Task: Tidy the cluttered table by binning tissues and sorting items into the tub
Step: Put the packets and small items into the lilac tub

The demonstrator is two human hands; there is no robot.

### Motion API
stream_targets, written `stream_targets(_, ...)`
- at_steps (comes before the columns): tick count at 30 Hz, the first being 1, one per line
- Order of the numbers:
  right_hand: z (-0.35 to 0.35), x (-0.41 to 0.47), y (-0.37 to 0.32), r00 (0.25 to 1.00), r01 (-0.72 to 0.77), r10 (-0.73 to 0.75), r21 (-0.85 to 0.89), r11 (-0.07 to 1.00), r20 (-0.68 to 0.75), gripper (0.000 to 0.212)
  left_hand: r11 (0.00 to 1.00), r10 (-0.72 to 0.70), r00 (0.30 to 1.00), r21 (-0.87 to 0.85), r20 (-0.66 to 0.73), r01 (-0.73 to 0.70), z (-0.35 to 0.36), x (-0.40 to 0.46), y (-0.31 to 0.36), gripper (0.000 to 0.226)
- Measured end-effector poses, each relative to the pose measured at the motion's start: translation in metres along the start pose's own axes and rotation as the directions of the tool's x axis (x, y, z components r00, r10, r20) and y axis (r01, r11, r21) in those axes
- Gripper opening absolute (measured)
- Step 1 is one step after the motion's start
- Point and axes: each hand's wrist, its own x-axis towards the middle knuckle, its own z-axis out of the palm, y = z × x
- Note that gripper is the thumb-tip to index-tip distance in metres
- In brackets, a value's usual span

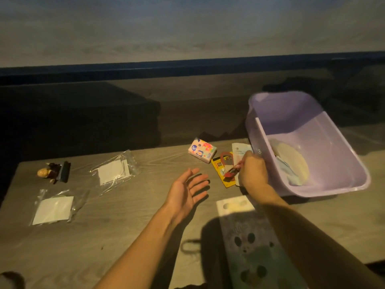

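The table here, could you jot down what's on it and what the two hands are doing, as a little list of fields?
surface: wooden table
tub: lilac tub at the right, tilted, pale items inside
right hand: right hand closed on a small red packet, beside the tub's near wall
left hand: left hand open, palm up, holding nothing
near the tub: floral tissue pack, yellow card
left side: two clear bags with white inserts, small figurine
front: patterned flat board
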Motion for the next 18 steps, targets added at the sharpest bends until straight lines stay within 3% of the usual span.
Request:
stream_targets(3,-0.004,-0.006,-0.009,0.999,0.037,-0.037,0.027,0.999,-0.025,0.03,1.0,-0.007,1.0,-0.001,0.014,0.007,0.007,0.001,-0.003,0.033)
stream_targets(7,-0.025,-0.024,-0.028,0.996,0.082,-0.087,0.328,0.941,0.0,0.004,1.0,0.004,0.999,-0.022,0.042,-0.003,0.01,0.003,-0.001,0.024)
stream_targets(10,-0.031,-0.057,-0.042,0.941,0.317,-0.339,0.354,0.88,0.002,0.009,0.997,0.076,0.991,-0.038,0.113,-0.072,0.014,0.003,0.0,0.023)
stream_targets(13,-0.018,-0.091,-0.053,0.804,0.546,-0.589,0.294,0.784,0.079,0.02,0.99,0.114,0.989,-0.096,0.094,-0.105,0.015,0.005,0.005,0.028)
stream_targets(15,-0.009,-0.088,-0.046,0.834,0.492,-0.544,0.327,0.807,0.09,0.026,0.99,0.082,0.996,-0.122,0.036,-0.077,0.008,0.009,0.01,0.03)
stream_targets(18,0.002,-0.049,-0.016,0.981,0.19,-0.192,0.273,0.943,-0.019,0.037,0.993,0.035,0.999,-0.114,-0.021,-0.037,-0.009,0.011,0.013,0.033)
